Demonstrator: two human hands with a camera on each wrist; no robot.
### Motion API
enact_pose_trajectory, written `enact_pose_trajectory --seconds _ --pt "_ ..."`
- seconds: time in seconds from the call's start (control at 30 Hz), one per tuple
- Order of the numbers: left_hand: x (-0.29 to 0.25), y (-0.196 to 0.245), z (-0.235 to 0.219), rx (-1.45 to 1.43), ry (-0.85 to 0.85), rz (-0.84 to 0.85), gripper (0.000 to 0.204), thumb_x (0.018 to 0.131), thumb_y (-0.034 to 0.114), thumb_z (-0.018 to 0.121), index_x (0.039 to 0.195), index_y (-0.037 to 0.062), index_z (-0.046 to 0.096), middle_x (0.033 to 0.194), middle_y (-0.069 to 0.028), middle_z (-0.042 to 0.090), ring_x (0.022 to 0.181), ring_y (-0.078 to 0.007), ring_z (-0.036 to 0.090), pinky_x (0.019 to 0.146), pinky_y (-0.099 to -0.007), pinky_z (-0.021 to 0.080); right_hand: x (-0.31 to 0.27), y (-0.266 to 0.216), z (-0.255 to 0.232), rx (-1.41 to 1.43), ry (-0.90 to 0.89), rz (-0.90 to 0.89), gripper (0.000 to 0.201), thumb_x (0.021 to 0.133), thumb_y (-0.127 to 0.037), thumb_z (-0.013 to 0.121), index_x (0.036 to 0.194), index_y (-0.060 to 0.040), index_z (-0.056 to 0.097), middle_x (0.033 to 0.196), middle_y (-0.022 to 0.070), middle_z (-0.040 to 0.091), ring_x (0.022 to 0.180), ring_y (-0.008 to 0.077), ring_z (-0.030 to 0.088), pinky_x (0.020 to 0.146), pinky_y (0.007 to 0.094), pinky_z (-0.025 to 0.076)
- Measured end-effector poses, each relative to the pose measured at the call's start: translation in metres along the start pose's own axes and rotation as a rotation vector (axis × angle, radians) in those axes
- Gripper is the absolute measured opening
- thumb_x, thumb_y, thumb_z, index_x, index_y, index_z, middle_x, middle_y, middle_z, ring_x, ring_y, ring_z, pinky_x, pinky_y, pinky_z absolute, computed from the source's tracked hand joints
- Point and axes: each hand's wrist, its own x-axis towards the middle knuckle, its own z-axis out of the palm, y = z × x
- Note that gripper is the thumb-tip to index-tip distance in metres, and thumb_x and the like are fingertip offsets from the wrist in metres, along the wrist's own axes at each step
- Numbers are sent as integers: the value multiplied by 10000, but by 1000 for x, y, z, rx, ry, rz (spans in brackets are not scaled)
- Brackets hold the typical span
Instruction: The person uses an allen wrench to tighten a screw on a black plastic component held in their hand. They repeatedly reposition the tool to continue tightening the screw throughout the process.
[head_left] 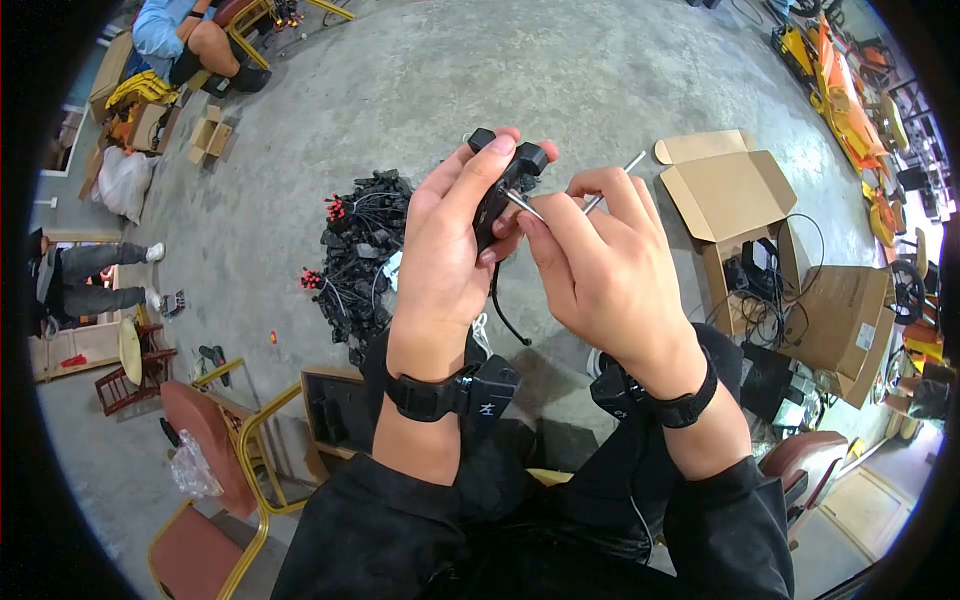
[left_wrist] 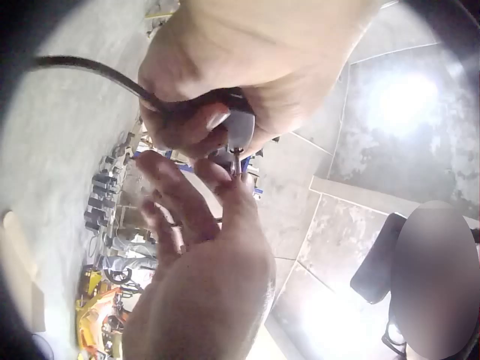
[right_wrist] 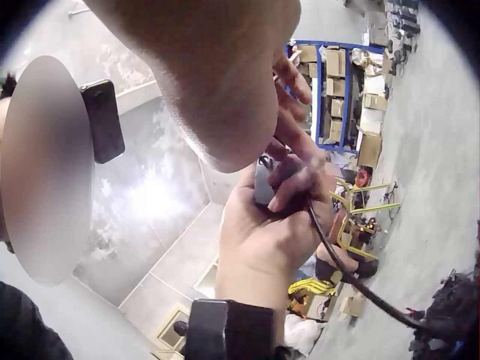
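Note:
In the head view, my left hand (head_left: 445, 235) grips a black plastic device (head_left: 490, 205) with two blocky ends and a black cable (head_left: 508, 310) hanging below it. My right hand (head_left: 610, 265) pinches a slim silver L-shaped hex key (head_left: 526, 206); one arm meets the face of the device, the other pokes out past the knuckles. Its bend is hidden by the fingers. From the left wrist, the metal shaft (left_wrist: 237, 161) runs from the device to the right thumb and fingertip. Fingers cover most of the device (right_wrist: 264, 182) in the right wrist view.
On the floor beyond the left forearm lies a pile of black parts (head_left: 355, 260) with red-tipped wires. An open cardboard box (head_left: 715, 265) with cables stands to the right. Chairs (head_left: 205, 440) are at the lower left. A seated person (head_left: 185, 45) is at the upper left.

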Motion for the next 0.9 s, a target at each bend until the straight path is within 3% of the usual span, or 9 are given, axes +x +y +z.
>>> enact_pose_trajectory --seconds 0.13,0.2,0.53,0.6,0.7,0.73,0.8,0.83,0.9 --pt "3 -4 -3 -16 -21 14 274 934 238 608 1096 20 570 1024 -131 684 545 -34 443 434 -164 315 2 -12 -10 268 -124 361 91 886 -126 614 874 -36 611 635 94 589 633 280 598 558 399 483" --pt "3 -5 -3 -32 -38 23 277 934 236 607 1096 15 567 1028 -137 681 545 -40 443 434 -166 315 19 -21 -30 823 -394 977 94 900 -121 592 892 -29 611 650 110 605 663 294 613 578 397 496" --pt "3 -3 -3 -59 -31 -8 267 932 232 606 1091 21 571 1022 -136 683 534 -34 438 423 -173 313 -1 -7 -7 373 -128 375 87 893 -120 600 864 -39 614 677 115 615 698 288 594 624 398 487" --pt "2 -2 -2 -63 -29 -19 262 931 232 607 1090 26 574 1017 -131 686 533 -31 440 421 -171 310 0 -6 -7 11 -108 106 123 922 -70 556 831 -12 613 658 81 598 737 242 568 690 347 459" --pt "1 -2 -1 -51 -2 -30 251 933 229 605 1091 36 578 1007 -119 692 533 -29 441 422 -168 309 -1 -3 -4 15 -84 80 104 894 -121 598 836 -34 596 670 103 619 687 268 605 613 393 483" --pt "2 -3 -3 -54 -25 -24 248 934 228 602 1091 36 578 1011 -122 689 535 -31 440 424 -169 311 -1 -4 -4 15 -84 80 104 894 -121 598 836 -34 596 670 103 619 687 268 605 613 393 483" --pt "3 -4 -4 -55 -47 -19 246 936 226 600 1091 36 577 1015 -124 687 538 -33 440 426 -170 313 0 -11 -5 562 -174 573 111 905 -118 579 849 -24 597 673 115 622 652 285 626 587 405 488" --pt "4 -4 -4 -64 -51 -14 246 937 225 598 1089 33 576 1020 -130 683 541 -35 439 428 -170 314 4 -14 -11 562 -174 573 111 905 -118 579 849 -24 597 673 115 622 652 285 626 587 405 488" --pt "3 -4 -4 -73 -55 -9 247 937 224 597 1088 30 575 1024 -136 680 544 -38 439 429 -171 316 15 -19 -26 830 -343 920 117 915 -118 562 864 -19 598 692 136 628 627 320 631 573 420 492"
